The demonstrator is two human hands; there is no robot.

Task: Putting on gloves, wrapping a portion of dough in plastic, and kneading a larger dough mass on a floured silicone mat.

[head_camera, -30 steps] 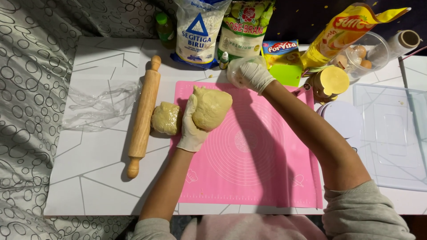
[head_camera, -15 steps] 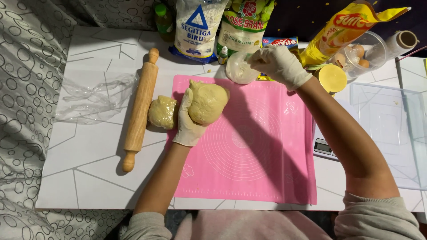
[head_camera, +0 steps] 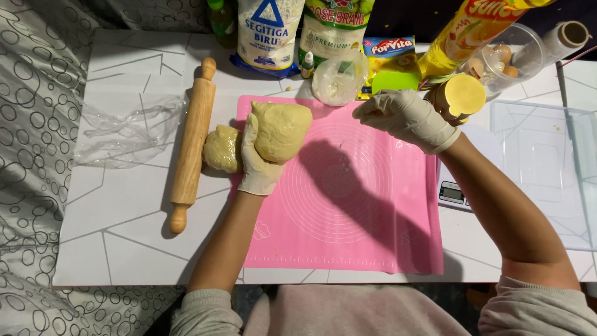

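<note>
A person's gloved left hand (head_camera: pixel 258 163) cupped the near-left flank of a large lump of pale dough (head_camera: pixel 283 129), fingers curled against it, at the upper left corner of a pink silicone mat (head_camera: pixel 360 211). The gloved right hand (head_camera: pixel 404 116) hovered above the mat's far edge, fingers drawn together in a loose fist; whether it pinched anything could not be told. It hung well apart from the dough, to the dough's right.

A smaller dough piece (head_camera: pixel 222 148) lay just off the mat's left edge, touching the back of the left hand. Beside it, a wooden rolling pin (head_camera: pixel 193 144) ran front to back on the white surface (head_camera: pixel 124 230), with crumpled clear plastic film (head_camera: pixel 127 130) further left. Most of the mat's centre and near half lay bare, offering open room; its near edge stopped just short of the surface's front edge.

Along the far edge stood packaged goods: a white-and-blue flour bag (head_camera: pixel 268 31), a green-and-white bag (head_camera: pixel 336 28) and a tall yellow pouch (head_camera: pixel 472 34). A clear plastic bag (head_camera: pixel 339 81) holding a little white powder sat just beyond the mat. A clear tub (head_camera: pixel 510 56) held eggs, and a yellow-lidded jar (head_camera: pixel 461 96) stood near the right hand. An empty clear tray (head_camera: pixel 541 168) lay at right, a small scale (head_camera: pixel 454 193) partly hidden by the right forearm.
</note>
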